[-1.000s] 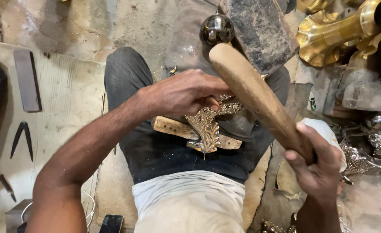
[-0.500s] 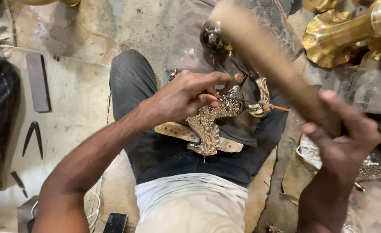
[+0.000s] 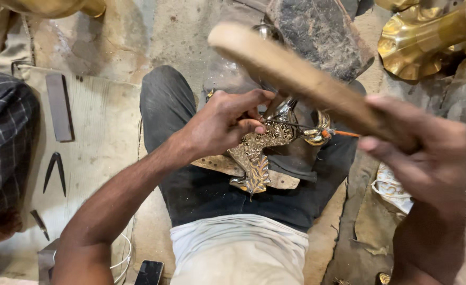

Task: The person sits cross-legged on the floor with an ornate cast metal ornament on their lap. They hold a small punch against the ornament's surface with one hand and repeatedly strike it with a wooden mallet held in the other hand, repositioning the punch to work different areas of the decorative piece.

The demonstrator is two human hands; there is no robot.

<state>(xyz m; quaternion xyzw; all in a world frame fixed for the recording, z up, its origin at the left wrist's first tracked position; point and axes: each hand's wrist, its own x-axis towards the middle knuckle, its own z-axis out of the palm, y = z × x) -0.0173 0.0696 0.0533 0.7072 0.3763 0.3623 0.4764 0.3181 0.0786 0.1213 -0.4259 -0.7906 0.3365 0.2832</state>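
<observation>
Pinching a thin metal punch (image 3: 275, 122) between thumb and bent fingertips of the left hand (image 3: 220, 126), tip resting on the ornate embossed brass-and-silver metal piece (image 3: 259, 150), apparently for keeping the tool steady and upright on the pattern. Lying across the lap on dark trousers (image 3: 201, 184), the ornate piece, propped over a flat studded wooden strip (image 3: 217, 164) beneath it, seemingly as a firm backing. Gripping the near end of a long pale rounded wooden mallet (image 3: 296, 79) in the right hand (image 3: 428, 153), fingers wrapped closed around the handle, mallet raised above and just right of the ornate piece, blurred, head angled over the punch, likely for striking it.

Sitting beyond the ornate piece, a dark worn block (image 3: 323, 31), close enough for use as a rest. Shining to the far right of the ornate piece, a large fluted brass vessel (image 3: 428, 37). Lying well left of the ornate piece on a pale wooden board (image 3: 106, 126), 1 flat dark metal bar (image 3: 59, 106) and 1 pair of dark dividers (image 3: 55, 171), kept within the left hand's reach. Showing at the far left edge, checked cloth (image 3: 3, 142) belonging to another person.
</observation>
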